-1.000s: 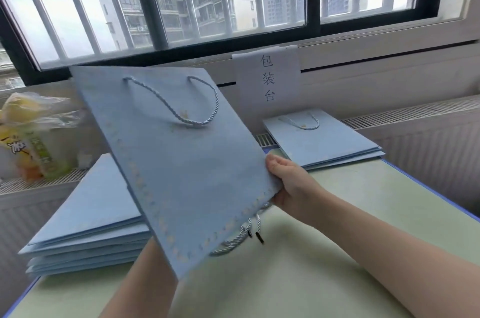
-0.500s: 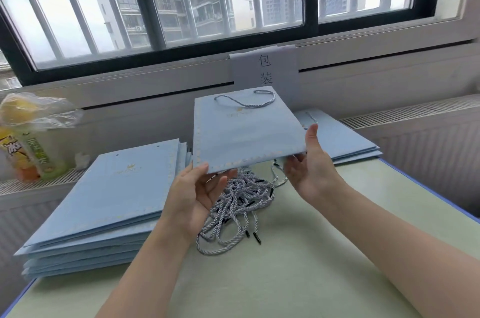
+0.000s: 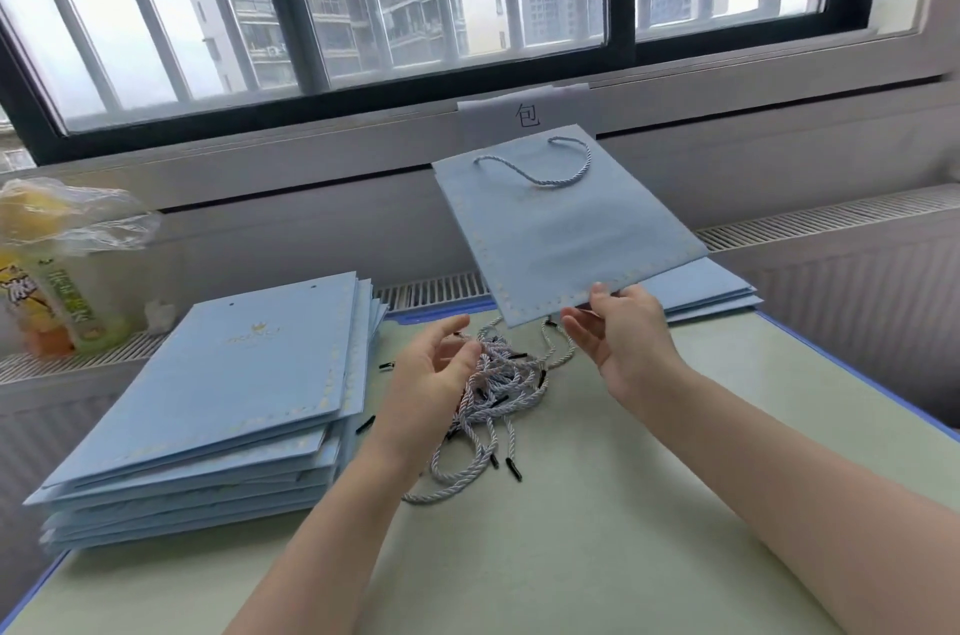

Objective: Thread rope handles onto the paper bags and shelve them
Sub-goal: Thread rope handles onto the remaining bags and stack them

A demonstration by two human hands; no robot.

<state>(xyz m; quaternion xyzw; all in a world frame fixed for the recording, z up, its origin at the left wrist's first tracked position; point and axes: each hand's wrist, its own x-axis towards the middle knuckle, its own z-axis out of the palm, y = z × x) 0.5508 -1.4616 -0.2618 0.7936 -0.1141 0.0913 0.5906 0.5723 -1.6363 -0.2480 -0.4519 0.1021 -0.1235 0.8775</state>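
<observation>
Green table (image 3: 597, 556) under the window. We see R hand (image 3: 626, 338) pinching the bag (image 3: 566, 239) w/ handle above the finished pile (image 3: 727, 294); L hand (image 3: 431, 374) loose, fingers relaxed, over ropes (image 3: 504, 390).

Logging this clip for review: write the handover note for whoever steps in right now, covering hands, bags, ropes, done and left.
Right hand pinches the near edge of a roped bag, over the finished pile at the far right.
Left hand is open, holding nothing, above the loose ropes.
Unroped stack sits at left.
Done: this bag shows its handle.
Left: lay it down, rope the stack, shelve.
</observation>
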